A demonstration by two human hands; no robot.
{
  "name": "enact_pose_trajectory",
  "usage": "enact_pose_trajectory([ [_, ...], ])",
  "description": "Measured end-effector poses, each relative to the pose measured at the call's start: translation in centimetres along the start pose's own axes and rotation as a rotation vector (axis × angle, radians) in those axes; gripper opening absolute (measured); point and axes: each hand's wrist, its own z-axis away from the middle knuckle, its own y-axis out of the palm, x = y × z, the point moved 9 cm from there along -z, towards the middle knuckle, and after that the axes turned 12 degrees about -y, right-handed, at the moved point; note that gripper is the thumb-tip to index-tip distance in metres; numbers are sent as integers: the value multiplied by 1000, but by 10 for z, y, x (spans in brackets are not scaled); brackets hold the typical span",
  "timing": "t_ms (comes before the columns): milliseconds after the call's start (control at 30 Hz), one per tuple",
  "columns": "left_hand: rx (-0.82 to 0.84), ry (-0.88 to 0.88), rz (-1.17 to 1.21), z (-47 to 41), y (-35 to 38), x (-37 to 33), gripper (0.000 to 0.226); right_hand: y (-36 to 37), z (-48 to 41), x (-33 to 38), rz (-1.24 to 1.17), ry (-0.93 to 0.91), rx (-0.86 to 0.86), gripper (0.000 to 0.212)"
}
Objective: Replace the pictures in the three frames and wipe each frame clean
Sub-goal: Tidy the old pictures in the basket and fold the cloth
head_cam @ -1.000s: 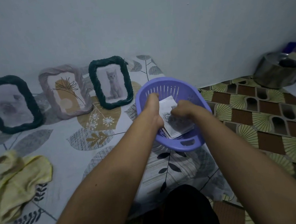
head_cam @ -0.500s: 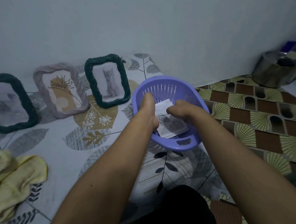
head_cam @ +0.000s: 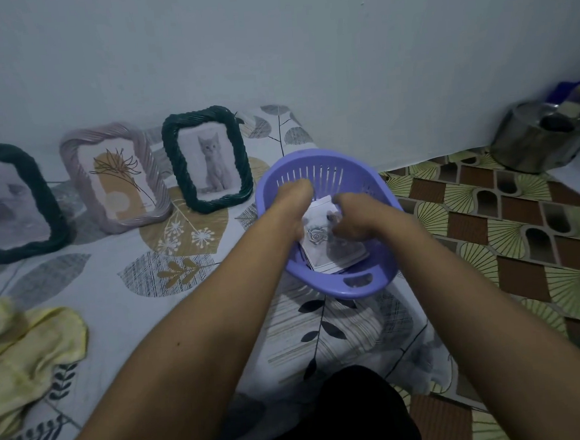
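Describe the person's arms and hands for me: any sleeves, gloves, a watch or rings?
The left forearm and right forearm are bare, with no sleeves in view. Neither the left hand nor the right hand wears a glove, and neither wrist carries a watch or bracelet. The fingers are mostly hidden, so rings cannot be ruled out. Below the arms, dark clothing shows.

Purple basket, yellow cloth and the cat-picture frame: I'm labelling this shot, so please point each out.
purple basket (head_cam: 316, 170), head view, slotted far wall.
yellow cloth (head_cam: 30, 358), head view, middle of the fabric.
cat-picture frame (head_cam: 175, 159), head view, dark green left border.
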Motion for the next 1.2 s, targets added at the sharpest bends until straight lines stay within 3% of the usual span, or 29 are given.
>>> enact_pose_trajectory([
  [133, -55, 244, -794, -23, 20, -25, 8, 18, 1, 11, 279, -119, 210, 49],
  [267, -95, 340, -1187, -37, 34, -30, 25, 36, 3, 6, 401, -149, 310, 79],
  [333, -83, 361, -1293, -39, 39, -30, 20, 37, 3, 5, 393, -157, 294, 84],
  [633, -59, 386, -1380, -43, 49, -25, 13, 36, -1, 3, 399, -167, 239, 97],
  [833, -51, 398, -1384, -36, 49, -25, 14, 44, -11, -1, 415, -160, 263, 90],
  [1000, -53, 398, -1349, -30, 46, -26, 10, 41, -14, -3, 365, -117, 250, 100],
  [1067, -68, 417, -1327, -27, 44, -28, 17, 39, -13, -3, 347, -100, 255, 104],
  [1133, -80, 457, -1250, -18, 39, -35, 38, 31, -3, 0, 265, -81, 209, 104],
  [1200, -88, 499, -1119, -4, 29, -44, 45, 20, 1, 3, 188, -86, 109, 94],
])
